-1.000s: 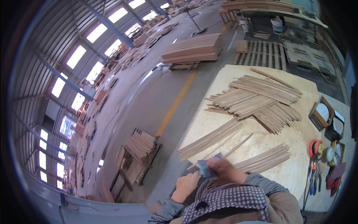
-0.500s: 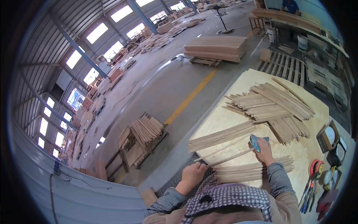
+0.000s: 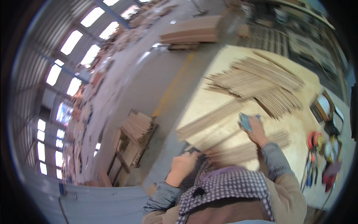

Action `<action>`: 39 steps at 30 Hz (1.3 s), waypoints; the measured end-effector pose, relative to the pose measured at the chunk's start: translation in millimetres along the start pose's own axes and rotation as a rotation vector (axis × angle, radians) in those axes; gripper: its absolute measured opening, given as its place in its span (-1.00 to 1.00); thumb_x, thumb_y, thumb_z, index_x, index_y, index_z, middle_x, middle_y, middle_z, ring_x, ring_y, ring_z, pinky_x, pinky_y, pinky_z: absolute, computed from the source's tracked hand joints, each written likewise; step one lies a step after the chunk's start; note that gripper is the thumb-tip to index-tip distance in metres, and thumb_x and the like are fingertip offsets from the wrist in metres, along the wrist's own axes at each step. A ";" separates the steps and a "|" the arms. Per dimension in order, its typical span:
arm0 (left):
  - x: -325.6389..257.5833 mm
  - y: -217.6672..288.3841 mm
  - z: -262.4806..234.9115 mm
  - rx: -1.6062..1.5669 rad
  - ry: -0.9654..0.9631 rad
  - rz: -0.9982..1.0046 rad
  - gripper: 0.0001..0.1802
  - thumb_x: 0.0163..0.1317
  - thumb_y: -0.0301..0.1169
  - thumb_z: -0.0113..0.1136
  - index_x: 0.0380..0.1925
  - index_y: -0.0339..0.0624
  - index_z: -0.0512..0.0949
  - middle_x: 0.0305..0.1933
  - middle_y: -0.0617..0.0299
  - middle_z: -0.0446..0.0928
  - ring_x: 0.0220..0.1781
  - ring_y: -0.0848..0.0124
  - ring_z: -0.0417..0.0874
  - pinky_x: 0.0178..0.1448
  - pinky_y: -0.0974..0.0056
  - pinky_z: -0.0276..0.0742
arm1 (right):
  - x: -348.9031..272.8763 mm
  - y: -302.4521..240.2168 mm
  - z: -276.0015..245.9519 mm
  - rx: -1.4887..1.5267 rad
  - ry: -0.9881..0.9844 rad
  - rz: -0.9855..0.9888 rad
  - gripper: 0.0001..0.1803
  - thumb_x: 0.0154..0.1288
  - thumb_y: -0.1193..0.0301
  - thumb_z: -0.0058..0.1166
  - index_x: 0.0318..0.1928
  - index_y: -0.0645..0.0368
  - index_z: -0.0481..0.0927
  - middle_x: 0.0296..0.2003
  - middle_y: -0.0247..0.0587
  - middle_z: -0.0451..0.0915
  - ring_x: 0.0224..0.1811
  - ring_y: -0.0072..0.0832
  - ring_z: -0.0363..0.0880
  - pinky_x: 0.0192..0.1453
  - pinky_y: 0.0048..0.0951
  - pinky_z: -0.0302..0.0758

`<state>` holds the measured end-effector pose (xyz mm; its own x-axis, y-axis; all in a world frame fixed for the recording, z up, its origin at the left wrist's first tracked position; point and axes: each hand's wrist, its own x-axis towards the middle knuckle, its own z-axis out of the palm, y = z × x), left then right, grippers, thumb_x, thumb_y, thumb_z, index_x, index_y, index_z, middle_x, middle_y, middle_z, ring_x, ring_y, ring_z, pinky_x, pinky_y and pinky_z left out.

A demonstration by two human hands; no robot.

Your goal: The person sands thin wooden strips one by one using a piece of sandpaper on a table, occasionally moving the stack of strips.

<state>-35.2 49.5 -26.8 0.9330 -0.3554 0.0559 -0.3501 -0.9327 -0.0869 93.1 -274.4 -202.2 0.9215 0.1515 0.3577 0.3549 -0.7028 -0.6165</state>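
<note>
My left hand is closed at the near left end of a thin wooden strip, just past the table's edge. The strip slants up and right over the table. My right hand grips a crumpled blue-green sheet at the strip's far end; motion blur hides whether it is cloth or abrasive paper. A bundle of strips lies beyond the held one, and another bundle lies nearer my body. A larger crossed pile of strips covers the table's far part.
The pale plywood tabletop carries pliers, a red-orange roll and a box with a white round thing at its right. Left of the table, a low stand holds wooden pieces. A stack of boards stands farther off.
The whole view has shifted and blurred, so the table sits higher and farther left. My left hand stays at the strip's end; my right hand still presses the blue-green sheet near its far end.
</note>
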 end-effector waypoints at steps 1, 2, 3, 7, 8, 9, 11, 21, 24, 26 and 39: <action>2.6 1.0 -1.9 -0.008 -0.004 -0.007 -0.88 0.19 -0.24 0.20 -0.32 0.05 0.54 -0.55 0.23 0.49 -0.52 0.17 0.59 -0.52 0.10 0.44 | -1.8 -8.0 -4.0 -0.030 -0.139 0.145 -0.53 0.26 0.23 0.13 0.04 0.30 0.44 0.05 0.18 0.41 0.12 0.03 0.36 0.19 -0.07 0.32; 10.2 0.7 -4.9 -0.016 -0.001 -0.001 -0.89 0.19 -0.26 0.19 -0.33 0.03 0.54 -0.55 0.22 0.48 -0.53 0.16 0.58 -0.53 0.08 0.43 | -5.0 -16.2 6.0 0.029 -0.111 0.162 -0.54 0.22 0.24 0.15 0.04 0.28 0.45 0.00 0.14 0.46 0.06 -0.02 0.41 0.17 -0.10 0.33; 12.5 -1.5 -5.6 -0.051 0.014 0.027 -0.89 0.21 -0.28 0.19 -0.33 0.00 0.53 -0.55 0.20 0.48 -0.54 0.15 0.58 -0.53 0.08 0.42 | -4.2 -30.9 15.6 0.197 -0.043 -0.142 -0.56 0.19 0.28 0.16 0.03 0.23 0.47 -0.09 0.03 0.51 0.00 -0.07 0.44 0.14 -0.12 0.34; 10.2 -6.4 -5.8 -0.008 -0.082 0.073 -0.85 0.25 -0.29 0.17 -0.31 -0.09 0.49 -0.55 0.12 0.47 -0.56 0.10 0.56 -0.52 0.08 0.41 | -29.5 -102.7 44.7 0.252 0.091 -0.396 -0.71 0.20 0.36 0.07 -0.05 0.06 0.51 -0.13 -0.12 0.52 0.01 -0.17 0.48 0.12 0.04 0.34; 2.9 -7.8 1.3 -0.015 -0.108 0.070 -0.84 0.26 -0.28 0.16 -0.30 -0.10 0.48 -0.55 0.11 0.47 -0.56 0.10 0.55 -0.52 0.09 0.41 | -26.1 -106.8 19.1 0.263 -0.006 -0.334 -0.72 0.21 0.34 0.08 -0.07 0.09 0.49 -0.14 -0.11 0.51 -0.02 -0.15 0.48 0.11 -0.03 0.36; -0.6 -10.6 7.4 -0.015 -0.128 0.080 -0.84 0.26 -0.28 0.16 -0.30 -0.11 0.48 -0.55 0.10 0.47 -0.57 0.09 0.55 -0.51 0.09 0.41 | -12.7 -74.4 19.2 0.227 -0.098 -0.252 -0.71 0.21 0.33 0.08 -0.07 0.12 0.49 -0.14 -0.08 0.50 -0.03 -0.14 0.47 0.09 -0.07 0.38; 0.5 -12.7 9.7 0.004 -0.188 0.041 -0.83 0.28 -0.28 0.16 -0.28 -0.12 0.47 -0.52 0.09 0.47 -0.55 0.07 0.55 -0.49 0.10 0.44 | -1.5 -21.3 9.7 0.055 -0.061 -0.070 -0.69 0.19 0.30 0.12 -0.11 0.18 0.48 -0.15 -0.03 0.49 -0.04 -0.11 0.47 0.05 -0.16 0.40; 14.1 -19.3 5.9 -0.050 -0.105 0.048 -0.80 0.27 -0.23 0.15 -0.36 -0.11 0.52 -0.50 0.10 0.49 -0.50 0.07 0.59 -0.45 0.07 0.49 | -10.7 -88.8 34.6 0.413 -0.012 -0.388 -0.79 0.38 0.35 -0.15 -0.09 0.10 0.50 0.00 -0.15 0.52 0.07 -0.27 0.46 0.21 -0.02 0.33; 9.9 -21.3 10.3 -0.064 -0.096 0.034 -0.81 0.25 -0.23 0.18 -0.37 -0.11 0.53 -0.48 0.10 0.52 -0.49 0.07 0.60 -0.44 0.07 0.50 | -2.0 -26.3 9.1 0.249 -0.032 -0.046 -0.73 0.32 0.27 -0.02 -0.06 0.13 0.50 0.00 -0.10 0.52 0.07 -0.19 0.47 0.22 -0.04 0.33; 16.8 -18.0 2.7 -0.094 -0.110 0.050 -0.82 0.24 -0.24 0.18 -0.35 -0.09 0.51 -0.48 0.10 0.54 -0.48 0.08 0.61 -0.44 0.07 0.49 | -13.6 23.6 24.4 -0.198 0.250 -0.013 -0.73 0.26 0.24 0.06 -0.13 0.13 0.52 -0.06 -0.09 0.54 -0.02 -0.14 0.50 0.13 -0.09 0.38; 15.5 -33.0 1.2 -0.029 -0.164 0.075 -0.77 0.27 -0.19 0.15 -0.36 -0.10 0.49 -0.53 0.08 0.55 -0.54 0.06 0.59 -0.46 0.07 0.46 | -15.7 -15.1 3.4 -0.083 0.002 0.106 -0.67 0.21 0.32 0.08 -0.02 0.13 0.50 -0.18 -0.10 0.50 -0.09 -0.14 0.48 0.09 -0.10 0.36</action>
<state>-9.1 74.9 -24.3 0.9042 -0.4118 -0.1129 -0.4196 -0.9060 -0.0559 73.8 -263.8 -200.9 0.9528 0.0722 0.2948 0.2411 -0.7701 -0.5906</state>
